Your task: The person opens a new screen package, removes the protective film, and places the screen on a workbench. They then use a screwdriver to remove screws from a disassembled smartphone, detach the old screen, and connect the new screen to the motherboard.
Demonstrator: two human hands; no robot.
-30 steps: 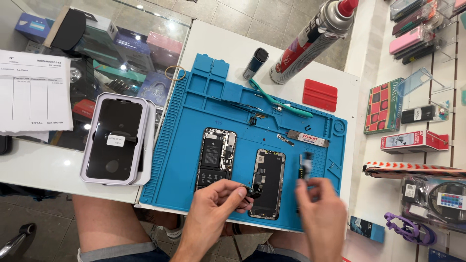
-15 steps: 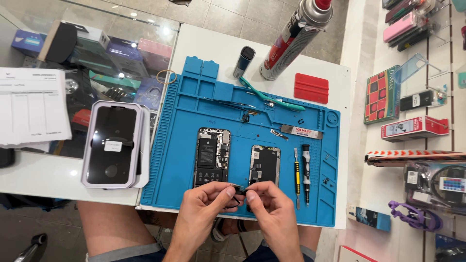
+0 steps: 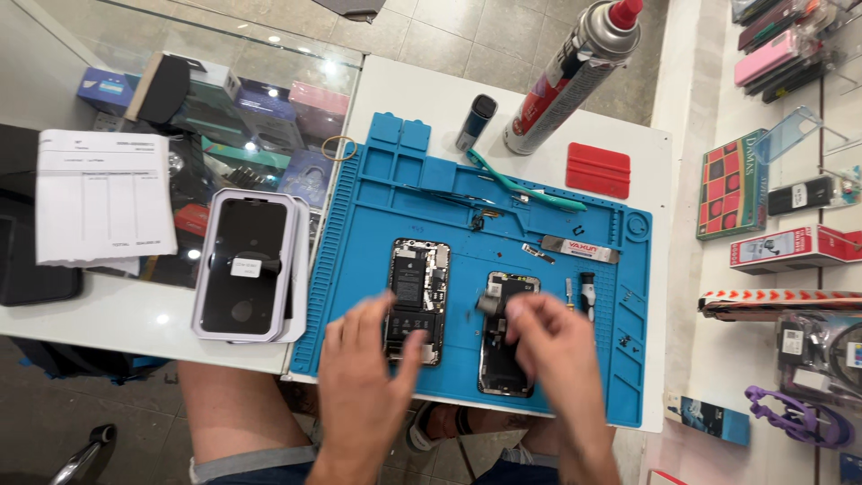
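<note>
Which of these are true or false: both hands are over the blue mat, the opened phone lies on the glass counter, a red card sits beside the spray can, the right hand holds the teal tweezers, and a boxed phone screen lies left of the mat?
1. Both the left hand and right hand are over the blue mat. True.
2. The opened phone lies on the glass counter. False: it lies on the mat.
3. A red card sits beside the spray can. True.
4. The right hand holds the teal tweezers. False: they lie on the mat's top edge, apart from it.
5. A boxed phone screen lies left of the mat. True.
</note>
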